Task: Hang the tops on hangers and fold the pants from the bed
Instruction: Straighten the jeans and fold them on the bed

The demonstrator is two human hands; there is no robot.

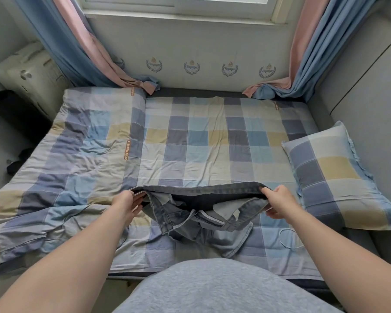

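Seen from the head camera, a person in a grey top stands at the near edge of a bed [212, 136] covered in a checked sheet. Both hands grip a pair of grey jeans [203, 213] by the waistband: the left hand [124, 203] pinches its end at about 9 o'clock of the jeans, the right hand [280, 203] clasps the opposite end at about 3 o'clock. The waistband is stretched level between them, and the legs bunch on the sheet below. A folded quilt [77, 150] lies at 9 o'clock, a matching pillow [334, 175] at 3 o'clock, and curtains [88, 48] hang at 12 o'clock beside the window.
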